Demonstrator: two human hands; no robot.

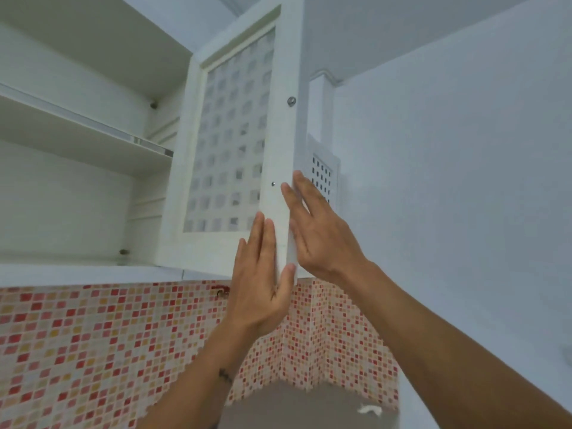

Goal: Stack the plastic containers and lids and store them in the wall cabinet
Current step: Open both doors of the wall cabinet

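L hand & R hand laid flat, fingers straight, on cabinet door edge; nothing gripped. Door-handling step judged; containers unseen. Next: even push needed.

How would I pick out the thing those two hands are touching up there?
Find the white wall cabinet above the red-and-orange mosaic tiles, its shelves exposed. At its right side an open door stands outward, with the left hand and right hand flat against its free edge. Unlike the plain shelves, it has a panel of small square openings.
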